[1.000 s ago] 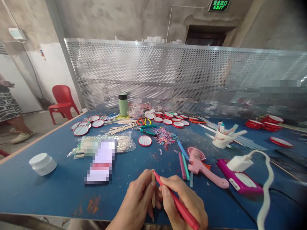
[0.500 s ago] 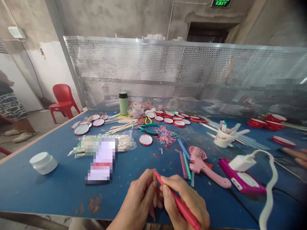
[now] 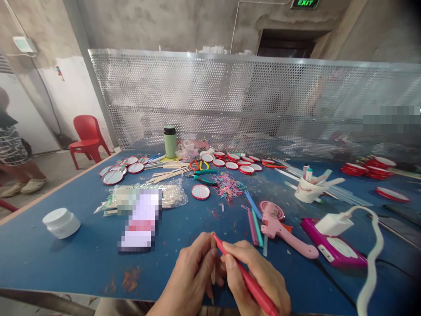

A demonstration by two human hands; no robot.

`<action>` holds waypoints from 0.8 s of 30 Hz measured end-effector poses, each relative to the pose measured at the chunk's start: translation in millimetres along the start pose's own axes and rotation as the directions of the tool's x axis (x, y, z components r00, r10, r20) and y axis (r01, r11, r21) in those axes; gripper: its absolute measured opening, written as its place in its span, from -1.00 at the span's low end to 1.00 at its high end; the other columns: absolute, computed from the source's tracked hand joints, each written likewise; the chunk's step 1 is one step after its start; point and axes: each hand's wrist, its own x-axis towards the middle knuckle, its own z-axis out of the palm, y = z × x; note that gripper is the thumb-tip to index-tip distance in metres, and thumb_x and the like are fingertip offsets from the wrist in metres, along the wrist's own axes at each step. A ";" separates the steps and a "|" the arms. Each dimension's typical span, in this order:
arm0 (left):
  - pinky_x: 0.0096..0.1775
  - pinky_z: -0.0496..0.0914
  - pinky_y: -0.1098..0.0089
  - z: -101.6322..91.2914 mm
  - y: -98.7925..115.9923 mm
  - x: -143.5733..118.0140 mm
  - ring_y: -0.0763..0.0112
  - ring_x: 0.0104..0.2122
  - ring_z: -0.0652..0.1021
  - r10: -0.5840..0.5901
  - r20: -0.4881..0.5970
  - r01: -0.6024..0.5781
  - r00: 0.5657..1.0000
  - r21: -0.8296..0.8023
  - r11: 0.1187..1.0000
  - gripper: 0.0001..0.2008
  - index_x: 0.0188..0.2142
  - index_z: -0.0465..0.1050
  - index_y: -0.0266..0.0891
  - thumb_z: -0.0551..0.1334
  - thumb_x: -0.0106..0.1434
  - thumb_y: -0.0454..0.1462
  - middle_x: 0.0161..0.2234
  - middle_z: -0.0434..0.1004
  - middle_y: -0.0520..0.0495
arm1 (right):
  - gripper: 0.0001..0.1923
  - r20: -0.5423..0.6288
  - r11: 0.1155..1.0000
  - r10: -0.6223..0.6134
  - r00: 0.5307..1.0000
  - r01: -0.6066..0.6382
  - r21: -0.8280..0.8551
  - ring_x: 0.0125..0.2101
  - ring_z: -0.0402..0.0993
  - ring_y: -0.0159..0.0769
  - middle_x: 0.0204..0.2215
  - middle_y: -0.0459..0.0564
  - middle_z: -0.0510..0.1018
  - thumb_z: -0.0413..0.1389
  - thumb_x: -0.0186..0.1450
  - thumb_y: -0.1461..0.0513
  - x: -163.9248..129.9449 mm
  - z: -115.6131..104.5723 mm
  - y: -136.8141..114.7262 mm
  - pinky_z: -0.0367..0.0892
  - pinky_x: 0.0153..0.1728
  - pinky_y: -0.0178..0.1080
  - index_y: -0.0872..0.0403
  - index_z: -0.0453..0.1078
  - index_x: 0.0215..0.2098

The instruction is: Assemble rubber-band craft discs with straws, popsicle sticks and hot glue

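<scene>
Close to the table's front edge, my left hand [image 3: 192,272] is closed around a narrow wooden stick [image 3: 213,274], which stands roughly upright between the fingers. My right hand [image 3: 256,274] grips a red pen-like marker [image 3: 251,281], its tip touching or nearly touching the top of the stick. My fingers hide part of the stick. To the right lie a pink hot glue gun [image 3: 286,237] and pink and teal pens [image 3: 256,228]. Ahead is a round white disc with a red rim [image 3: 200,192], beside a pile of small coloured rubber bands [image 3: 228,186].
A white jar [image 3: 61,223] and a blurred flat package [image 3: 141,221] are on the left. A purple power strip [image 3: 333,245] with a white cable, plus a cup of pens [image 3: 307,191], stand right. Pliers [image 3: 199,165], wooden sticks [image 3: 169,171] and a green bottle [image 3: 170,142] lie farther back.
My hands keep almost the same pose on the stick and marker. Another person's hand at the right edge has left the view. The person at far left has shifted slightly.
</scene>
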 end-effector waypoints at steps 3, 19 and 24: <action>-0.61 0.27 0.62 -0.4 0.7 0.1 0.60 -0.65 0.37 -0.001 0.008 0.001 1.000 0.000 1.000 -0.72 -0.32 0.25 -0.24 -0.01 0.39 -0.09 -0.59 0.33 0.10 | -0.84 0.006 1.000 -0.007 1.000 0.007 -0.004 -0.44 0.59 -0.37 -0.45 -0.07 0.62 0.06 0.28 0.39 0.1 -1.2 -0.3 0.49 -0.39 -0.39 0.08 0.42 -0.23; -0.61 0.26 0.62 -0.5 1.5 0.3 0.61 -0.66 0.36 -0.005 -0.010 0.005 1.000 0.024 1.000 -0.69 -0.35 0.24 -0.24 0.00 0.38 -0.06 -0.58 0.35 0.10 | -0.85 -0.045 0.999 -0.029 0.999 0.028 -0.030 -0.49 0.60 -0.35 -0.47 -0.08 0.63 0.08 0.26 0.38 1.6 -0.4 1.3 0.50 -0.43 -0.39 0.07 0.44 -0.26; -0.62 0.25 0.61 0.3 1.7 -0.2 0.60 -0.66 0.36 -0.009 -0.014 0.009 1.000 0.020 1.000 -0.68 -0.34 0.24 -0.23 0.00 0.37 -0.04 -0.59 0.34 0.10 | -0.85 -0.037 1.000 -0.003 0.999 0.002 -0.017 -0.49 0.60 -0.34 -0.48 -0.08 0.62 0.08 0.26 0.38 1.2 -0.6 1.2 0.50 -0.45 -0.38 0.06 0.43 -0.25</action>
